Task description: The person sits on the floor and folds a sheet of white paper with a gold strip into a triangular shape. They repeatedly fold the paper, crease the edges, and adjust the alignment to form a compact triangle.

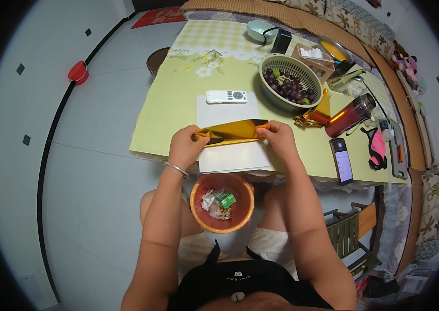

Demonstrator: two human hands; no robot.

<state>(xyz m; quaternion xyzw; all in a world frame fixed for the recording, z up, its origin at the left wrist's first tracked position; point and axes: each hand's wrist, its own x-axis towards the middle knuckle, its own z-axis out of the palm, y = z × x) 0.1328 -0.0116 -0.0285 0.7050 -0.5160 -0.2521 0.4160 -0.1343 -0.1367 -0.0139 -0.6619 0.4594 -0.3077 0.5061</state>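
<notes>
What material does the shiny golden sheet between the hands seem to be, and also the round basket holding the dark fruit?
The shiny golden sheet looks like thin metallic foil paper: mirror-like glare, soft creases.

The round grey-green slotted basket looks like moulded plastic: even slots, matte rim.

Both the left hand and the right hand pinch the sheet's ends.

A single head-worn fisheye view looks steeply down from close above, table (pixel 178 103) at upper centre, forearms entering from below.
</notes>
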